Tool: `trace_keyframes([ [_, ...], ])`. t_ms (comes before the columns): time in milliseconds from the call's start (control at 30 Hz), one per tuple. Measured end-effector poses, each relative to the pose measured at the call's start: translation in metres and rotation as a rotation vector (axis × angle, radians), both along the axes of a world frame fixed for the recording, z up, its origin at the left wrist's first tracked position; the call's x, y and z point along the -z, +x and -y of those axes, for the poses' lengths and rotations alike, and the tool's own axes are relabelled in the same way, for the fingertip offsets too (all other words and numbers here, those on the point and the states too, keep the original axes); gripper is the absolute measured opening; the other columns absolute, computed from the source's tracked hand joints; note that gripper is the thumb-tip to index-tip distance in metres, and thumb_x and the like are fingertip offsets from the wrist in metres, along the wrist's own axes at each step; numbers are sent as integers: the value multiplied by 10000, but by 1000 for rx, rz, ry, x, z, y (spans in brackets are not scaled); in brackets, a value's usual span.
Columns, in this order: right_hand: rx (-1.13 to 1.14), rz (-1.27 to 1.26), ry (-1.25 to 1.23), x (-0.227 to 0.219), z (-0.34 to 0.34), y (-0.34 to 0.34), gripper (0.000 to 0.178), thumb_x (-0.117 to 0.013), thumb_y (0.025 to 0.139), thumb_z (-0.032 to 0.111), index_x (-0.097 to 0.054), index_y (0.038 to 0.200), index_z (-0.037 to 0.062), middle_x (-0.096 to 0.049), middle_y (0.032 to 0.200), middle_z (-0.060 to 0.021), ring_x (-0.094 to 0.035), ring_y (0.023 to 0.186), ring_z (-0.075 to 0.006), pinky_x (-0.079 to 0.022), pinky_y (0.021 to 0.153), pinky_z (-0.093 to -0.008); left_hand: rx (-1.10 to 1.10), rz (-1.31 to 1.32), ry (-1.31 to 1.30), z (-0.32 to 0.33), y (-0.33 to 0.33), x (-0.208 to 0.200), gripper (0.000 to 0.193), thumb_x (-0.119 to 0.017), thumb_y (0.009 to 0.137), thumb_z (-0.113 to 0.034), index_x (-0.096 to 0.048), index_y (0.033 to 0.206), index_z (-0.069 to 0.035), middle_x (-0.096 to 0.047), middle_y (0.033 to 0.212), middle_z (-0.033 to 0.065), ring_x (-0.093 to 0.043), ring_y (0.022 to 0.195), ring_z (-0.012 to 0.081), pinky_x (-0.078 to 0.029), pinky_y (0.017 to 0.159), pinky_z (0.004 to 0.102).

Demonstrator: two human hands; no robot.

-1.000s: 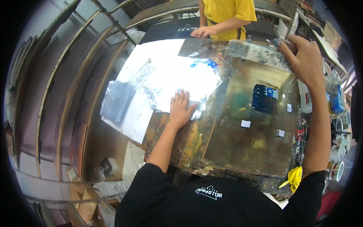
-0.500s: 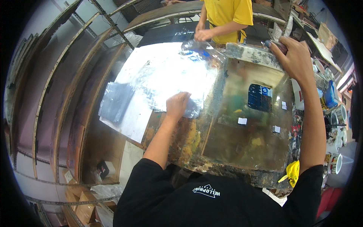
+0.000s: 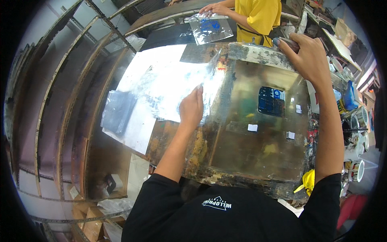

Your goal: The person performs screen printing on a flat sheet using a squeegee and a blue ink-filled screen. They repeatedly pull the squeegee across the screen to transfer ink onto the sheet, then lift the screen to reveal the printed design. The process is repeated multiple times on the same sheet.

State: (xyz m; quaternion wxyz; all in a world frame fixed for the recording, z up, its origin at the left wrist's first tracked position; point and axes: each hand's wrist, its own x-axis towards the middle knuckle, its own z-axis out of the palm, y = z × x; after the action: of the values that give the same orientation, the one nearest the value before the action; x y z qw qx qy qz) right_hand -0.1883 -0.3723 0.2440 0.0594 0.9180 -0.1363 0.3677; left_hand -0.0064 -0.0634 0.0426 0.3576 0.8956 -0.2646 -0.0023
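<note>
My left hand [image 3: 191, 105] is over the left half of the worktable, its fingers pressed together at the edge of a clear plastic bag [image 3: 199, 74]. Glare on the bag hides its outline and the exact grip. Beneath it lie white sheets [image 3: 139, 139]. To the right is a screen-printing frame [image 3: 258, 52] with see-through mesh [image 3: 242, 157] and a dark blue inked patch [image 3: 271, 101]. At the frame's far right corner my right hand [image 3: 308, 56] is wrapped round a dark, wooden-looking handle [image 3: 291, 44], mostly hidden by the fingers. The thumb has blue stains.
Across the table a co-worker in yellow [image 3: 258, 20] holds a clear bag with blue print [image 3: 210, 26]. A stack of clear bags [image 3: 117, 111] lies at left, beside a rack [image 3: 90, 80]. Cans [image 3: 356, 171] line the right. A yellow cloth [image 3: 308, 182] hangs at the near edge.
The co-worker has drawn the blue-printed bag from the white sheets to the far side. My left hand has shifted slightly farther in, fingers now pointing away. My right hand keeps its grip.
</note>
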Motion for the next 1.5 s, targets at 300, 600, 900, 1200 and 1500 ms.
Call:
trace_keyframes([
  [300,17,-66,73,-11,-6,-1,598,-619,967,587,-794,1003,15,-726,791,-184,-702,787,-358,-494,874,-469,-32,-443,-842,-94,122,-132,497,-478,1140,-375,-582,1378,49,-701,1267,198,-693,1192,353,-573,1000,480],
  [600,-29,28,117,-9,1,5,565,-629,970,543,-686,881,-11,-653,796,-180,-540,745,-360,-417,804,-442,45,-341,-809,-141,167,-229,445,-483,1143,-328,-575,1356,51,-687,1264,207,-714,1146,380,-603,988,487],
  [900,-23,3,113,-6,1,2,577,-625,977,545,-654,823,-10,-621,762,-182,-522,718,-360,-401,800,-436,-136,89,-393,-148,168,-253,511,-552,1113,-431,-693,1242,43,-714,1205,119,-710,1083,243,-572,975,404],
  [1200,-40,24,29,0,9,5,594,-611,980,564,-702,870,-13,-668,804,-214,-624,792,-391,-414,810,-453,69,-100,152,-3,31,-147,667,-439,1109,-547,-708,1275,39,-723,1197,317,-680,1180,461,-486,1054,475],
  [1500,-97,57,-25,12,10,0,649,-593,973,645,-711,792,33,-668,712,-150,-651,701,-348,-426,744,-465,624,186,436,114,-89,69,584,-379,1118,-484,-430,1632,-211,-288,1728,190,-214,1583,506,-101,1204,786],
])
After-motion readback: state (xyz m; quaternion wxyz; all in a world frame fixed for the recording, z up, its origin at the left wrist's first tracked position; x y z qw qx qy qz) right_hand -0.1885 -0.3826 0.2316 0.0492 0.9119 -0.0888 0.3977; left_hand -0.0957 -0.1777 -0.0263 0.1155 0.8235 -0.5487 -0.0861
